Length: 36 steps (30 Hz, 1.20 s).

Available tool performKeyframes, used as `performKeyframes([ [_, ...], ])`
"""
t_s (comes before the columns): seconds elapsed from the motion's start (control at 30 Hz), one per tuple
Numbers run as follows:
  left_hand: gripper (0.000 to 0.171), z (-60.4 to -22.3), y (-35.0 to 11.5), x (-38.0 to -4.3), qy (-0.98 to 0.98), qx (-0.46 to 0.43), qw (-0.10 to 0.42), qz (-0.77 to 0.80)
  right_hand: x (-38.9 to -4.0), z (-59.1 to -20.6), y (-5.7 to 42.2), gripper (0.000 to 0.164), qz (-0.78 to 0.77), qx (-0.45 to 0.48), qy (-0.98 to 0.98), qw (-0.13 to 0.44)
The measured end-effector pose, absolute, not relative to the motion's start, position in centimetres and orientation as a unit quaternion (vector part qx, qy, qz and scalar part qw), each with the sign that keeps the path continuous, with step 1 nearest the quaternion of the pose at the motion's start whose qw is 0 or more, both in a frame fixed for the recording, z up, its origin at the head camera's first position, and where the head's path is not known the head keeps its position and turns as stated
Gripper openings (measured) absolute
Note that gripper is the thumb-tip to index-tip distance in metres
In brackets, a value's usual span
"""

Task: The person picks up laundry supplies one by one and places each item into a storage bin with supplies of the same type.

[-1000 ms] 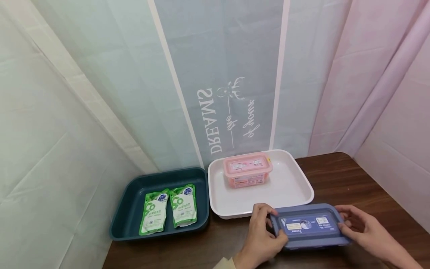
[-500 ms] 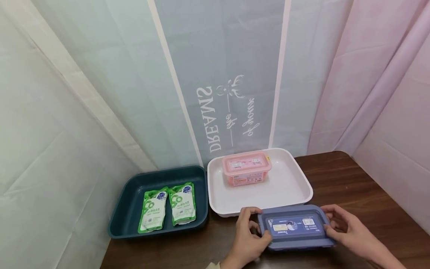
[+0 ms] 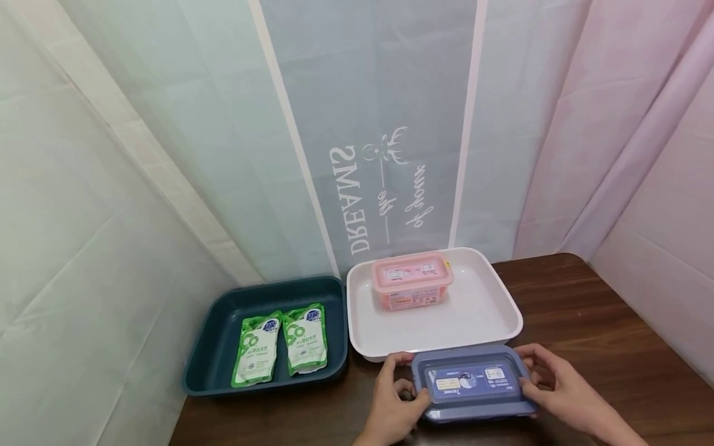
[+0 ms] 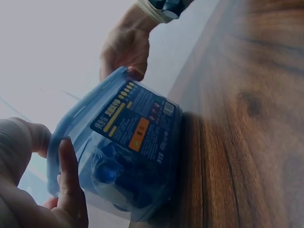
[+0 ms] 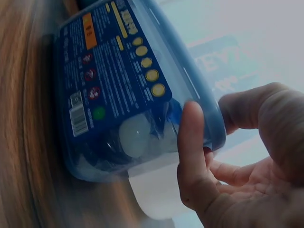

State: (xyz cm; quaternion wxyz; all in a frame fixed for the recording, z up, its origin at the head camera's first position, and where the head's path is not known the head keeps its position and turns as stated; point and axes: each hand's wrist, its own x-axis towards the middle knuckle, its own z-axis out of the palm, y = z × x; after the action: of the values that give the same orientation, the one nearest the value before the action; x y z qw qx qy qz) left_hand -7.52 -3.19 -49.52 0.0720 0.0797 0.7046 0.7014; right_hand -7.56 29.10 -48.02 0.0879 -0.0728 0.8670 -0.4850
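Note:
A blue-lidded plastic box (image 3: 471, 384) is at the table's front, in front of the white tray. Its clear walls bear a dark label, and rounded blue and white pieces show through in both wrist views. My left hand (image 3: 393, 399) grips the lid's left end, thumb near and fingers far. At the opposite end my right hand (image 3: 558, 387) pinches the rim; its thumb (image 5: 191, 128) lies along the lid's edge in the right wrist view. The box's underside is close to the wood; whether it touches, I cannot tell.
Behind the box, a white tray (image 3: 480, 319) holds a pink lidded box (image 3: 413, 297) toward its left. Left of it stands a dark teal tray (image 3: 203, 371) with two green-and-white pouches (image 3: 258, 353). A printed curtain (image 3: 379, 93) hangs behind the brown table (image 3: 586, 316).
Both hands have moved the blue-lidded box leftward and slightly nearer to me along the table's front, keeping their grip on its ends. The trays and their contents have stayed put.

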Motion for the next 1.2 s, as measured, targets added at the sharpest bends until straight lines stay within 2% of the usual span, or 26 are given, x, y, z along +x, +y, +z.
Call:
performKeyframes([
  [0.13,0.054,-49.1,-4.2,-7.3,0.694,0.041,0.108,0.711,-7.4,-48.2,27.8,0.043,-0.495,-0.079,0.863,0.065],
  [0.33,0.046,-48.7,-5.6,-7.3,0.672,-0.023,0.168,0.721,-7.2,-48.2,26.7,0.044,-0.526,-0.078,0.843,0.077],
  [0.43,0.045,-48.5,-6.1,-7.3,0.668,-0.041,0.182,0.721,-7.2,-48.2,26.2,0.043,-0.532,-0.077,0.84,0.068],
  [0.57,0.045,-48.2,-6.5,-7.3,0.663,-0.045,0.183,0.725,-7.2,-48.2,25.7,0.042,-0.544,-0.085,0.832,0.06],
  [0.93,0.044,-47.6,-7.4,-7.3,0.656,-0.04,0.174,0.733,-7.7,-47.2,25.1,0.046,-0.588,-0.086,0.797,0.105],
  [1.2,0.043,-45.6,-8.3,-7.4,0.65,-0.013,0.168,0.741,-7.9,-46.2,24.8,0.044,-0.594,-0.121,0.792,0.078],
])
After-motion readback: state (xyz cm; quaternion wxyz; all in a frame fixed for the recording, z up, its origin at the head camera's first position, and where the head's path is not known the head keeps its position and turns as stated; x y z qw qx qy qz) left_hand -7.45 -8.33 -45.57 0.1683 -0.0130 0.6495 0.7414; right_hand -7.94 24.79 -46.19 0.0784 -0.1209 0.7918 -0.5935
